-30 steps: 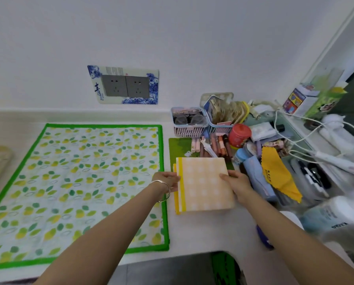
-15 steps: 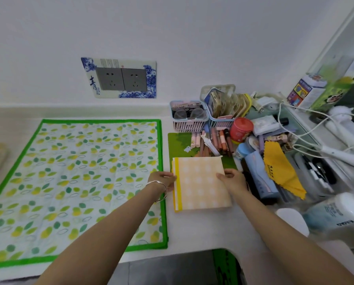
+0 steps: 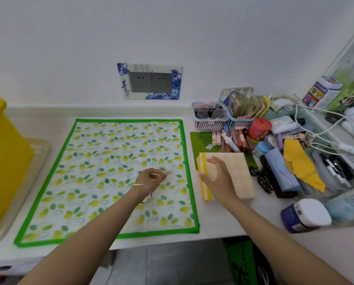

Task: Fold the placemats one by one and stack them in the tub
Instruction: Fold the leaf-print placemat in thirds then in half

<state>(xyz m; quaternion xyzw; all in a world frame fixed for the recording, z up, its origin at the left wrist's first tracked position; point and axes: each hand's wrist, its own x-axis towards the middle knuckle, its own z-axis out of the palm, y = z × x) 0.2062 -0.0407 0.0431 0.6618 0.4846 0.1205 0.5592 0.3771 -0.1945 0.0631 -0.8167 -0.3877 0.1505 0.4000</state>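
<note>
The folded mat (image 3: 236,171) lies right of centre on the surface (image 3: 217,223). It is a thick yellow-and-cream checked square, with its layers showing along the striped left edge. It looks soft, light and quilted, so I'd expect it to sag or spring open unless I take it by both sides and pinch the layers together. My right hand (image 3: 217,177) is spread open over its left half; through the blur I cannot tell whether it touches. My left hand (image 3: 151,178) hangs over the leaf mat (image 3: 102,161), fingers loosely curled, apparently holding nothing. That mat lies flat at centre-left. It is thin cloth with green binding, best lifted by its corners. The tub (image 3: 5,161), hard yellow plastic, stands at the left edge.
</note>
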